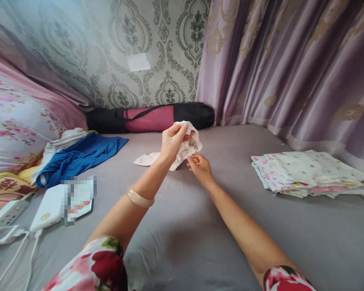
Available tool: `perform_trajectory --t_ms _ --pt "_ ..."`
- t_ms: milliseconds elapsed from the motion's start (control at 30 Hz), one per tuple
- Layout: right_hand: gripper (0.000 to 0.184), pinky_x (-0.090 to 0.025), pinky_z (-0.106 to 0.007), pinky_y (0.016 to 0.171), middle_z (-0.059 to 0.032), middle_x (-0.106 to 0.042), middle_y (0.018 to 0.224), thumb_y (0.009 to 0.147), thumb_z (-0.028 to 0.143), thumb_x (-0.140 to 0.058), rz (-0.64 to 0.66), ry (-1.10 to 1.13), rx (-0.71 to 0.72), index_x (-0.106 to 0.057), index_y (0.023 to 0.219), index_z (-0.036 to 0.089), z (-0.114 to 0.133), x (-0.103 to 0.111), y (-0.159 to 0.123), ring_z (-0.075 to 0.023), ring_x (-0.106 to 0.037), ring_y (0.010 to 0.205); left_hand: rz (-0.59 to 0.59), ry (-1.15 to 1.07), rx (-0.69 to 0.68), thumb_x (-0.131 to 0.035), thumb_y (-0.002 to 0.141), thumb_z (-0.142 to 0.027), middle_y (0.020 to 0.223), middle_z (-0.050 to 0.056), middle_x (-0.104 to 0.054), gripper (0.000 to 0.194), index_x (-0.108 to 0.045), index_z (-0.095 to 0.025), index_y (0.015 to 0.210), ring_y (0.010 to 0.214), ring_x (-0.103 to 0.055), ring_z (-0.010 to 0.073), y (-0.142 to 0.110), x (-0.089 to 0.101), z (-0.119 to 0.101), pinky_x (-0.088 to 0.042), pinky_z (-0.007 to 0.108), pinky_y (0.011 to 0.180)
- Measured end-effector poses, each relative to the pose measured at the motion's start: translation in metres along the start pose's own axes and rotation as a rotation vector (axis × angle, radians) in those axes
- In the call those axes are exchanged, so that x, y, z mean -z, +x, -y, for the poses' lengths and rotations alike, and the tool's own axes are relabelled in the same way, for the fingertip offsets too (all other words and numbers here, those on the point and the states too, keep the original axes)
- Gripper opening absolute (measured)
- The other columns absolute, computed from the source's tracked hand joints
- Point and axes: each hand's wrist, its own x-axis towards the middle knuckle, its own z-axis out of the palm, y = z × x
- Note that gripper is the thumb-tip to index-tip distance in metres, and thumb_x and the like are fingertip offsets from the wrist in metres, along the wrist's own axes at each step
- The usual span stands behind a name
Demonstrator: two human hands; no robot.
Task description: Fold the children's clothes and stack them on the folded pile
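Cloth [195, 142], one, pale, crumpled: centre of the frame, partly raised, one end trailing leftward on the grey sheet [230, 238]. Left hand [173, 139]: thumb and fingers closed in a pinch on the cloth's upper part. Right hand [201, 169]: fingers curled, tips at the cloth's lower edge; cannot tell whether they grip it. Stack [312, 171], folded, printed fabric: right of frame. Blue garment [85, 155], rumpled: left. Bag [151, 118], black and maroon, long: upper centre.

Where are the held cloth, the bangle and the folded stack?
Held cloth [195, 144]: head view, crumpled upper part.
Bangle [140, 199]: head view, middle of its band.
Folded stack [312, 169]: head view, top layer.
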Motion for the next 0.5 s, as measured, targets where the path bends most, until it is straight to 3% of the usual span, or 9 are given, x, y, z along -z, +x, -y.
perform_trajectory --t_ms 200,333,500 --pt "0.029 -0.052 -0.026 0.060 -0.0035 -0.069 0.078 0.076 0.047 -0.062 -0.049 0.156 -0.099 -0.054 0.083 0.020 0.005 0.008 -0.001 -0.0181 -0.068 0.074 0.046 0.038 0.024 -0.071 0.077 -0.048 0.079 0.003 -0.069 0.031 -0.067 -0.017 0.079 0.086 -0.071 0.0192 -0.014 -0.010 -0.012 -0.055 0.025 0.070" --pt "0.028 -0.051 -0.026 0.059 0.0000 -0.064 0.068 0.072 0.047 -0.063 -0.090 0.148 -0.111 -0.056 0.071 0.020 0.009 0.010 0.000 -0.0165 -0.064 0.068 0.043 0.091 0.020 -0.069 0.078 -0.048 0.080 0.003 -0.069 0.031 -0.068 -0.017 0.080 0.087 -0.070 0.0201 -0.019 -0.009 -0.018 -0.054 0.026 0.070" --pt "0.022 -0.051 -0.026 0.062 0.0013 -0.064 0.064 0.070 0.039 -0.063 -0.069 0.171 -0.084 -0.065 0.072 0.017 0.013 0.023 0.009 -0.0152 -0.061 0.066 -0.107 0.204 -0.073 -0.066 0.079 -0.049 0.071 0.001 -0.065 0.031 -0.068 -0.018 0.074 0.075 -0.065 0.0159 -0.014 0.011 -0.017 -0.049 0.024 0.061"
